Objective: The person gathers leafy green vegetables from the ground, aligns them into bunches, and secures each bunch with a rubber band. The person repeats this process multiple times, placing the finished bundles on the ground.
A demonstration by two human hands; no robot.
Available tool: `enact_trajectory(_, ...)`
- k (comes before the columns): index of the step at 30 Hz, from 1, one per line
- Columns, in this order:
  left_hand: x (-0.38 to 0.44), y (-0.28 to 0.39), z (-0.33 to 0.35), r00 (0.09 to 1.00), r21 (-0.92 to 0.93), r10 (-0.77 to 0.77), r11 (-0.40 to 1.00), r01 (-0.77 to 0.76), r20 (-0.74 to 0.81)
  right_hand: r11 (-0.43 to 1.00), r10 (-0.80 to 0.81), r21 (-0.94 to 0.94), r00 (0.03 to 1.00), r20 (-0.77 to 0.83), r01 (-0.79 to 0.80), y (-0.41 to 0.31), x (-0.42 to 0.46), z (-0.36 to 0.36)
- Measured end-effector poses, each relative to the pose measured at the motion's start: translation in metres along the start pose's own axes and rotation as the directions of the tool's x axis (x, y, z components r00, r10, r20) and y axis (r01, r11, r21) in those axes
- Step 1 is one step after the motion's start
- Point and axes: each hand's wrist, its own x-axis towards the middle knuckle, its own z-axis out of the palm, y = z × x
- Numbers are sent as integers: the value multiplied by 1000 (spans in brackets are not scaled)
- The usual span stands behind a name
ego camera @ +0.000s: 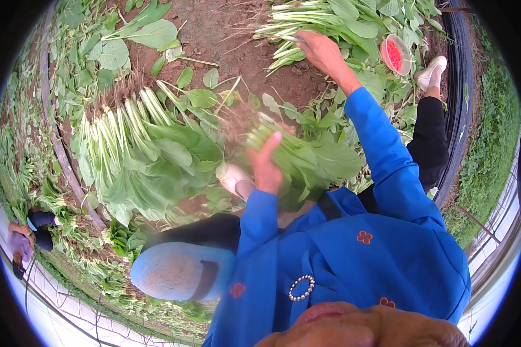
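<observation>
My left hand (267,162) is closed around a bunch of leafy greens (295,158), whose bare roots point to the left and whose leaves spread right; it is somewhat blurred. Farther forward, my right hand (323,54) grips a pale stalk at the near edge of a pile of leafy greens (312,19), its fingertips on the stem. To the left of the held bunch lies a wide row of uprooted greens (130,139), roots turned away from me and leaves toward me.
A clear bowl (404,47) of small red pieces stands right of the far pile. Loose leaves (152,34) litter the brown soil (199,39). A dark hose-like bundle (458,86) runs along the right. At far left another person (24,238) holds greens. A blue strapped pad (178,271) is beside me.
</observation>
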Motion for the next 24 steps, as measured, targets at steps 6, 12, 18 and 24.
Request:
enact_trajectory(6,3,-5,0,999,76,26,997,-30,43,960,-143,-226,984,107,164,26,1,48)
enact_trajectory(12,2,-2,1,997,96,67,993,-70,27,872,-320,-337,934,157,355,26,16,44)
enact_trajectory(18,2,-2,1,995,121,80,989,-86,53,869,-353,-253,892,284,424,37,26,32)
enact_trajectory(24,-2,1,11,997,64,70,995,-73,41,952,-303,84,941,153,294,42,28,9)
